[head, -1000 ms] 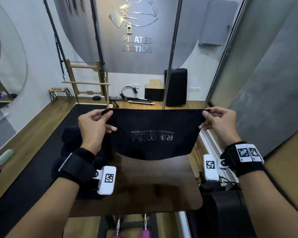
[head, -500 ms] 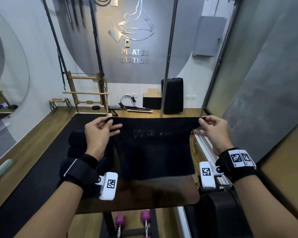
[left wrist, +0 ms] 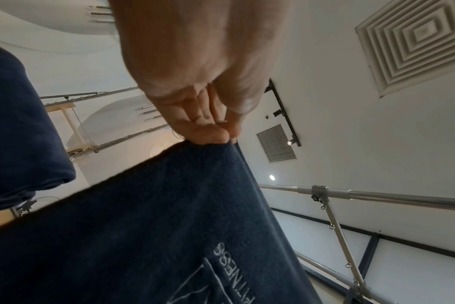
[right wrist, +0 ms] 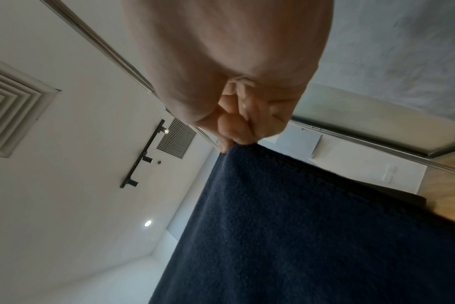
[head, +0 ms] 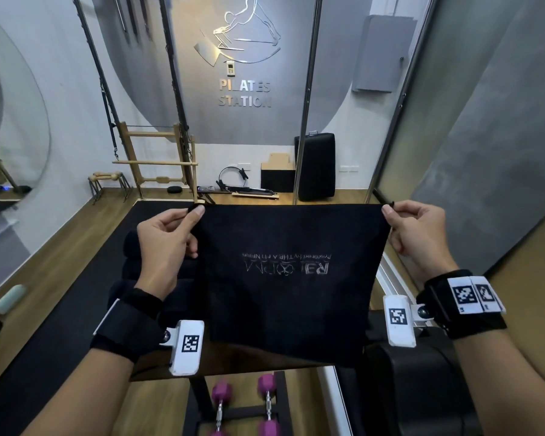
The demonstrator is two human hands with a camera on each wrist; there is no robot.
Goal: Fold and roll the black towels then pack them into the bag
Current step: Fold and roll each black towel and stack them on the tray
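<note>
While hanging mid-frame, the black towel point(head: 287, 278) is being pinched at its top corners by the left hand point(head: 166, 243) and right hand point(head: 419, 237), fingers curled tight.

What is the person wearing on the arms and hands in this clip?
Both forearms are bare, with no sleeves or gloves. Each wrist carries a wide black strap holding a white block printed with a black-and-white square marker. The right wrist strap also bears two white marker tags on its outer side.
</note>
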